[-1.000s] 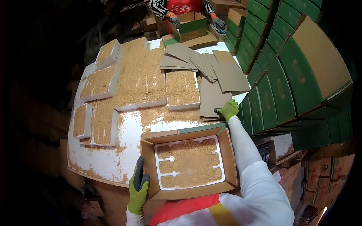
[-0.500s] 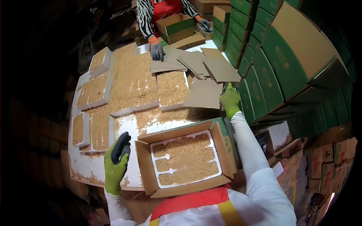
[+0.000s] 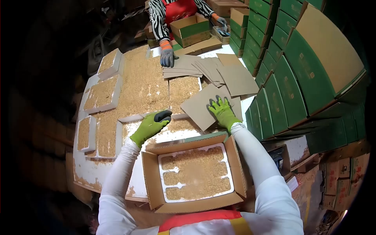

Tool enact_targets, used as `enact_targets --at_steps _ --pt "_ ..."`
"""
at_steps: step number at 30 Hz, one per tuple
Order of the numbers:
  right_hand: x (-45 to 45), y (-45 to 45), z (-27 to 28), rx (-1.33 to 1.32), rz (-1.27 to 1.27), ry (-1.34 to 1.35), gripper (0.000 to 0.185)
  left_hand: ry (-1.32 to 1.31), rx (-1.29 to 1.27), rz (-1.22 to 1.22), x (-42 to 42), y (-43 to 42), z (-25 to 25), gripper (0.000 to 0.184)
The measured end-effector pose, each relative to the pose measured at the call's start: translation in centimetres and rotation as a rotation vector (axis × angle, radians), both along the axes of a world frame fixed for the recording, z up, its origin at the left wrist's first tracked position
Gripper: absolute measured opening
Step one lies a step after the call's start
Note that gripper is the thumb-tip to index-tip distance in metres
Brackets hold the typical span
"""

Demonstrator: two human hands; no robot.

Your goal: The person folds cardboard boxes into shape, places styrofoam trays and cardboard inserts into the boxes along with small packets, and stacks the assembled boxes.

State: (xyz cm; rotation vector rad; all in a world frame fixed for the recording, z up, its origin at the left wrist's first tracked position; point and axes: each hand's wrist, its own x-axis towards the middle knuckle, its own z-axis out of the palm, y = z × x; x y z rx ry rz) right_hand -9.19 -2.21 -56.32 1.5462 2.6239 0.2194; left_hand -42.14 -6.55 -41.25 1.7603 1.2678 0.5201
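My right hand (image 3: 224, 113), in a green glove with dark fingertips, lies with spread fingers on a flat cardboard sheet (image 3: 199, 106). My left hand (image 3: 152, 126), gloved alike, hovers left of that sheet, thumb slightly apart from the fingers and nothing visible in it. Below both hands stands an open cardboard box (image 3: 149, 172). Inside it sits a white foam tray (image 3: 161, 188) whose compartments are filled with tan sawdust-like material (image 3: 197, 170). More loose cardboard sheets (image 3: 237, 80) lie overlapping beyond my right hand.
Sawdust-filled white foam trays (image 3: 114, 102) cover much of the white table (image 3: 88, 170). Across it, a co-worker's gloved hand (image 3: 167, 58) rests on a cardboard stack (image 3: 182, 70), beside a green-and-brown box (image 3: 192, 33). Green boxes (image 3: 303, 74) are piled high on the right.
My right hand has moved left from the sheet's edge onto its face, and the sheet has turned and shifted left. My left hand has moved forward and right towards it.
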Motion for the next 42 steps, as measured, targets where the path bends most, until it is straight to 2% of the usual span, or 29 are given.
enact_targets --at_steps 1,2,5,7,9,10,11,12,13,14,15,16,19,20,21,22,23,25,27,28,32,35,36,37,39,40,42 --pt "-0.3 0.9 -1.0 0.042 0.086 0.031 0.063 0.041 0.030 -0.002 0.5 0.3 0.5 0.042" --pt "-0.3 1.1 -2.1 0.087 0.093 0.126 0.056 0.058 -0.177 0.089 0.5 0.0 1.3 0.050" --pt "-1.7 -1.5 6.0 0.157 0.167 0.308 0.033 0.350 0.697 -0.153 1.9 -0.5 1.5 0.061" --pt "-3.1 -2.1 11.1 0.247 0.269 0.356 0.019 0.428 0.848 -0.259 4.5 -1.5 4.8 0.069" --pt "-4.1 -2.6 14.7 0.420 0.367 0.304 0.014 0.448 0.870 -0.349 5.1 -1.1 4.9 0.056" --pt "-3.9 -2.4 16.5 0.313 0.374 0.286 0.020 0.376 0.779 -0.314 4.5 -1.2 4.8 0.049" --pt "-2.3 -4.1 20.7 0.074 0.330 0.494 0.025 0.308 0.684 -0.283 3.7 -1.1 4.9 0.042" --pt "-0.9 -6.1 21.9 0.195 0.371 0.900 0.040 0.311 0.756 -0.265 3.5 -1.7 5.9 0.039" --pt "1.0 -8.9 24.6 0.225 0.273 0.871 0.048 0.307 0.830 -0.236 2.9 -2.4 7.0 0.036" --pt "3.1 -12.6 26.8 0.221 0.227 0.906 0.046 0.273 0.831 -0.214 1.8 -3.1 7.2 0.036" --pt "5.0 -16.6 27.8 -0.042 0.131 1.157 0.041 0.243 0.838 -0.180 0.2 -3.6 6.9 0.035" --pt "6.6 -20.3 28.2 -0.446 -0.070 1.430 0.033 0.169 0.767 -0.123 -2.1 -3.8 6.0 0.034" --pt "11.6 -26.0 22.7 -0.394 -0.544 0.994 0.028 -0.057 0.523 0.118 -4.6 -5.4 3.9 0.034" --pt "14.2 -27.7 17.0 -0.238 -0.636 0.879 0.025 -0.126 0.432 0.201 -4.8 -6.2 3.7 0.035" --pt "15.8 -28.5 12.9 -0.148 -0.713 0.520 0.028 -0.094 0.464 0.165 -4.7 -6.6 3.8 0.034" --pt "15.9 -29.1 9.8 0.097 -0.711 0.529 0.033 -0.068 0.506 0.134 -4.3 -6.8 4.1 0.034" --pt "16.3 -29.2 5.7 0.101 -0.802 0.486 0.034 -0.040 0.550 0.105 -3.8 -7.1 4.4 0.033" --pt "13.8 -28.4 2.0 0.249 -0.787 0.075 0.034 -0.020 0.577 0.075 -2.0 -8.1 6.0 0.028" --pt "13.0 -28.2 0.7 0.123 -0.898 0.237 0.036 0.012 0.636 0.027 -0.4 -9.1 7.8 0.028" --pt "12.9 -28.0 0.5 0.062 -0.947 0.316 0.037 -0.061 0.628 0.031 -0.1 -9.4 8.0 0.028" --pt "13.0 -30.2 2.9 0.322 -0.909 0.573 0.033 0.048 0.704 0.015 -2.4 -10.6 8.1 0.038" --pt "15.6 -31.7 4.3 0.127 -0.796 1.233 0.042 0.043 0.670 0.064 -4.0 -11.9 7.6 0.040" --pt "15.8 -31.9 5.1 0.015 -0.880 1.572 0.033 0.002 0.698 0.090 -3.5 -12.5 7.9 0.032" --pt "15.9 -31.8 5.7 0.044 -0.820 1.683 0.030 0.017 0.728 0.089 -3.3 -13.2 8.4 0.032" --pt "14.9 -31.7 9.6 -0.009 -0.894 1.760 0.022 0.048 0.793 0.095 -3.1 -14.2 9.1 0.032" --pt "13.5 -31.3 11.3 -0.004 -0.706 1.847 0.019 0.052 0.802 0.108 -3.4 -14.7 9.1 0.038" --pt "7.5 -29.4 16.4 0.032 -0.624 1.913 0.018 0.105 0.845 0.111 -3.1 -16.0 9.6 0.039"
